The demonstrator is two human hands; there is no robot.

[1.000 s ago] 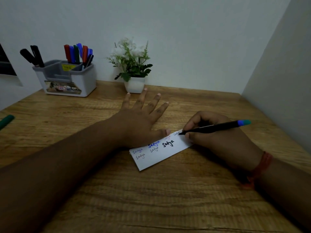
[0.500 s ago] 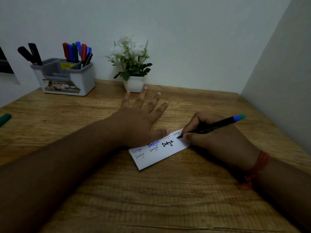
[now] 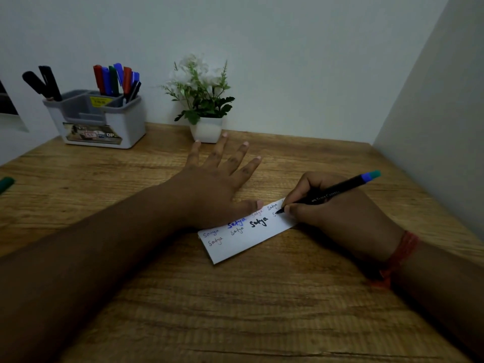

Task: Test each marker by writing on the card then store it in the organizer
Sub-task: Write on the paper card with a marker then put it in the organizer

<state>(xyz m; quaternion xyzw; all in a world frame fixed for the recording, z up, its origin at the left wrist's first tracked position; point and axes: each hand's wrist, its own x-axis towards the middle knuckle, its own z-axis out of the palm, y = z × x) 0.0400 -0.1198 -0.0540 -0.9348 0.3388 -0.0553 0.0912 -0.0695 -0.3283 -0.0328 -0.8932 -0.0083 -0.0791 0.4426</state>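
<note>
A white card (image 3: 245,238) lies on the wooden desk (image 3: 235,297), covered with several handwritten words in red, blue and black. My left hand (image 3: 214,187) rests flat on the card's upper edge, fingers spread, thumb pressing the card. My right hand (image 3: 335,213) grips a black marker (image 3: 337,191) with a blue-green end, its tip touching the card's right part. The grey and white organizer (image 3: 104,119) stands at the back left with several red, blue, green and black markers (image 3: 115,79) upright in it.
A small white pot with a green and white plant (image 3: 204,100) stands against the back wall. A green marker (image 3: 5,184) lies at the desk's left edge. A wall closes the right side.
The marker tip has moved down and slightly left to a lower line on the card, and a new stroke shows there. My left hand stays in place.
</note>
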